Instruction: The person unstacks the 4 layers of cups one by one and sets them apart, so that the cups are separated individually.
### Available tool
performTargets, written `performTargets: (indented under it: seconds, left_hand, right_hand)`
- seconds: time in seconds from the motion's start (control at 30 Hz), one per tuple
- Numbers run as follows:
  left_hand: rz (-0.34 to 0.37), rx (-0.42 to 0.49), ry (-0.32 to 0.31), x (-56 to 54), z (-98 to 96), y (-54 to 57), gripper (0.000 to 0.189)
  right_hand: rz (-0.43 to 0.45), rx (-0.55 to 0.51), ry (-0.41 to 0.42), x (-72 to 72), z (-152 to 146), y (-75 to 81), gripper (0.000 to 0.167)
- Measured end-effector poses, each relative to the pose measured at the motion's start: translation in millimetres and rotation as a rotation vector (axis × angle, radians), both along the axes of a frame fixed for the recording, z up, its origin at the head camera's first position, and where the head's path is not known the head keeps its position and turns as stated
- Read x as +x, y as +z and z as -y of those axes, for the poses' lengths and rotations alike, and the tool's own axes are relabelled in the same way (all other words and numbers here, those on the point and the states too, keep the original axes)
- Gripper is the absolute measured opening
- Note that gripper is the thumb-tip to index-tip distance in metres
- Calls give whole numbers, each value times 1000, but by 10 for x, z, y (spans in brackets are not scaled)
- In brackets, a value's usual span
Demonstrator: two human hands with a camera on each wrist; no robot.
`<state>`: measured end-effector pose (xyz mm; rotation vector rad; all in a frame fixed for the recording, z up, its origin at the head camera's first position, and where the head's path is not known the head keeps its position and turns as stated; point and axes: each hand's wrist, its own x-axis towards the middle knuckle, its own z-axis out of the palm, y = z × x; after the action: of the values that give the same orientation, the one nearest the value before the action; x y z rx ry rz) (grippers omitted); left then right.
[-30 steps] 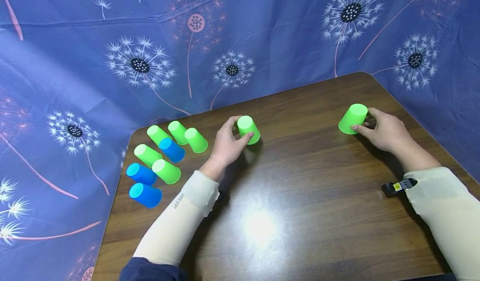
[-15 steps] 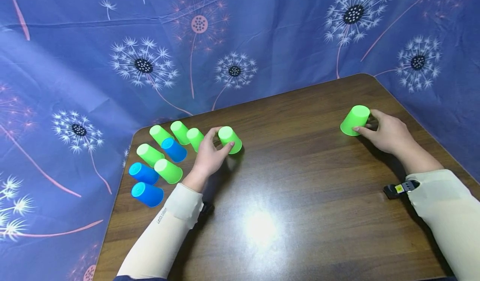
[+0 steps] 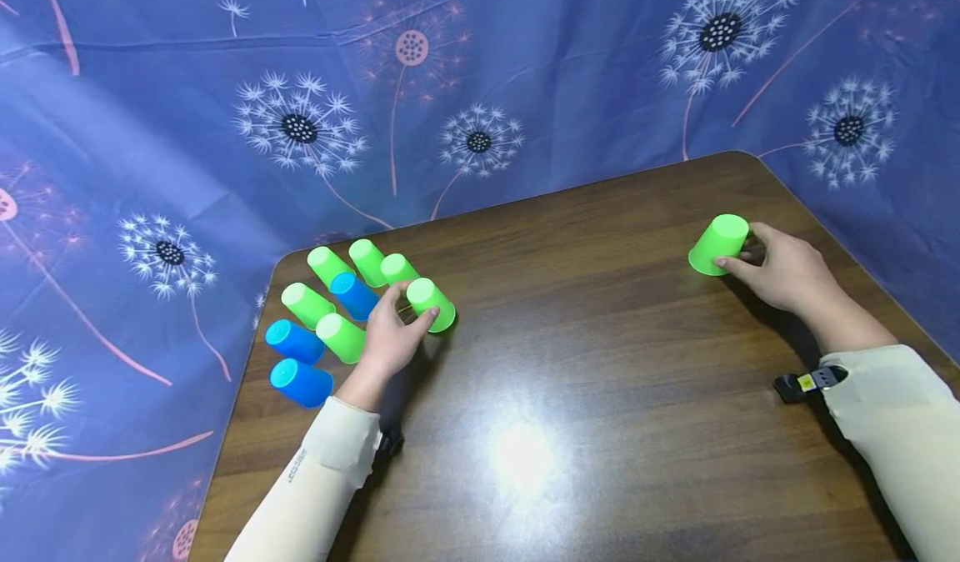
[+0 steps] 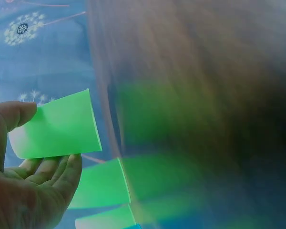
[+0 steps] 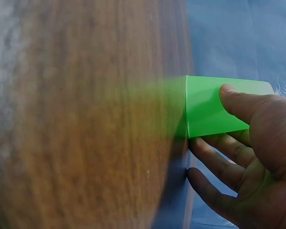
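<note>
My left hand (image 3: 388, 334) grips an upside-down green cup (image 3: 431, 304) between thumb and fingers, at the right side of a group of cups. In the left wrist view that green cup (image 4: 57, 126) appears slightly off the table, its rim toward the wood. Over on the right, my right hand (image 3: 791, 272) holds another upside-down green cup (image 3: 718, 246). Its rim meets the table in the right wrist view, where the thumb lies on the wall of the green cup (image 5: 212, 105) and fingers are on the opposite side.
Beside the left hand stand several upturned green cups (image 3: 341, 338) and three blue cups (image 3: 302, 383). The brown wooden table (image 3: 570, 295) ends at a blue dandelion-print cloth (image 3: 570, 95) behind and on both sides.
My left hand has carried its green cup left and toward me, up to the group of cups. The right hand and its cup stay in place while the view shifts slightly.
</note>
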<state>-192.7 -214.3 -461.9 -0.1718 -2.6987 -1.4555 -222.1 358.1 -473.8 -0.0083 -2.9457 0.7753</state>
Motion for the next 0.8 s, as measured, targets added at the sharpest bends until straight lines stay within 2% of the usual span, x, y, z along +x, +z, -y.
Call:
performTargets:
  seconds: [0.27,0.57,0.8]
  left_hand:
    - [-15,-36,39,99,152,-3,56]
    - [4,-64,76,108,248,-38,54]
    - [24,-69,78,113,304,-37,55]
  right_hand:
    - [-15,1,-4,4,-3,-11,65]
    - [-26,8,0,4,16,1,63]
    - [-26,16,4,-8,13,10,61]
